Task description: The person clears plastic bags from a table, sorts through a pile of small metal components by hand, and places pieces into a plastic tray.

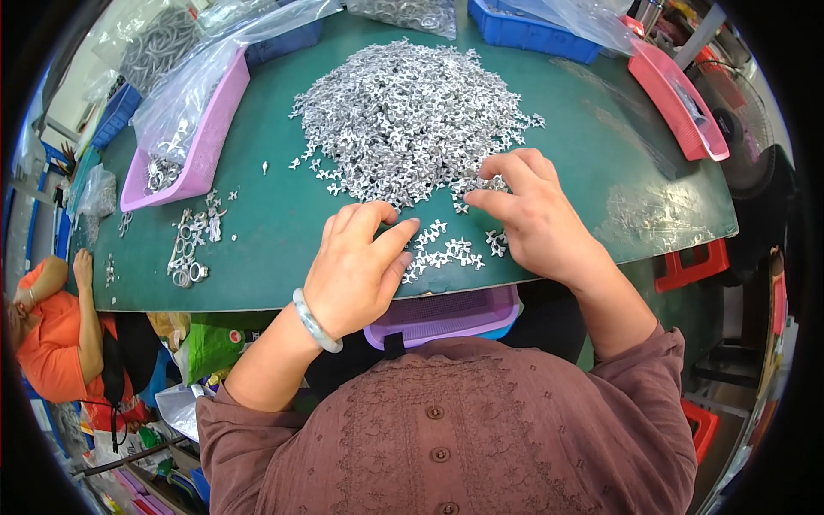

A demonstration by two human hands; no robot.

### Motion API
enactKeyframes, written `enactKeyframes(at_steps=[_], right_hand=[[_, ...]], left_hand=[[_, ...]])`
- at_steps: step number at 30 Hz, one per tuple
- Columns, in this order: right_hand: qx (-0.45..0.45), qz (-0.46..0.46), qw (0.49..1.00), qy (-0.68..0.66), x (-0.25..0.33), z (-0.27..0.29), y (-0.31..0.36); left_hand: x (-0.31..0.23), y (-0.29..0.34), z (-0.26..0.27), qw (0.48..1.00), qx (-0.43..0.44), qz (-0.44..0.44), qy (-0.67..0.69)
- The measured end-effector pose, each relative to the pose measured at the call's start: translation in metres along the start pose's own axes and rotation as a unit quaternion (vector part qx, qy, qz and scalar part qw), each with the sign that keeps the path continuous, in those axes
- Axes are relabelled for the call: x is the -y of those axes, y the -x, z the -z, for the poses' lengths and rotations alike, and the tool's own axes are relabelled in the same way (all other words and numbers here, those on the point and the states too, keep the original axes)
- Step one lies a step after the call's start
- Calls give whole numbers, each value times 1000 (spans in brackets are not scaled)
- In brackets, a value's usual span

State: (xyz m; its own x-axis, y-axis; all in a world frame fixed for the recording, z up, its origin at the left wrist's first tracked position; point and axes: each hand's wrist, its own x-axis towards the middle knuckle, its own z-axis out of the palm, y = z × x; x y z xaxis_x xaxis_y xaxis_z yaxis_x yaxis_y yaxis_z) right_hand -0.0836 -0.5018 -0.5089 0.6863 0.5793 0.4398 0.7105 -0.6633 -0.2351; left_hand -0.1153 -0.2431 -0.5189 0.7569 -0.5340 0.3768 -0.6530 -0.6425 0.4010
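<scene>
- Metal pieces [403, 120], small, silvery and many-armed, form a large heap on the surface [283, 249] in the head view; loose pieces [459, 255] lie between the heap and the near edge.
- Left hand [350, 270], a pale bangle [313, 322] at its wrist, has bent fingers at the heap's near side; whether it grasps a piece, I cannot tell.
- Right hand [545, 215] is relaxed, thumb and forefinger spread apart at the heap's near right side.
- Drawing a few pieces out seems the step in hand; light fingertips should suit it, since the arms may hook together. Small portions should stop the heap sliding, and pausing short of the edge should prevent drops.
- Green all over, the surface has a worn, shiny patch on the right. A lilac basket [213, 129] stands left, near a cluster of rings and fittings [193, 240]; a red tray [663, 99] stands far right.
- Below the near edge is a purple basket [446, 318]; a person in orange [56, 343] is at left, a red stool [695, 266] at right.
</scene>
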Motion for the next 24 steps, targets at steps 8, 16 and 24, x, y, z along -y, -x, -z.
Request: enactKeyframes(at_steps=[8,16,24], right_hand=[[37,22,999,5,3,-6,6],[-8,-4,999,-33,-2,-6,8],[-17,-26,999,-31,-6,-3,14]], left_hand=[[-8,-6,-9,999,26,-20,-16],[-9,-7,-6,1000,21,-15,-1],[-13,-15,-9,1000,18,-22,5]])
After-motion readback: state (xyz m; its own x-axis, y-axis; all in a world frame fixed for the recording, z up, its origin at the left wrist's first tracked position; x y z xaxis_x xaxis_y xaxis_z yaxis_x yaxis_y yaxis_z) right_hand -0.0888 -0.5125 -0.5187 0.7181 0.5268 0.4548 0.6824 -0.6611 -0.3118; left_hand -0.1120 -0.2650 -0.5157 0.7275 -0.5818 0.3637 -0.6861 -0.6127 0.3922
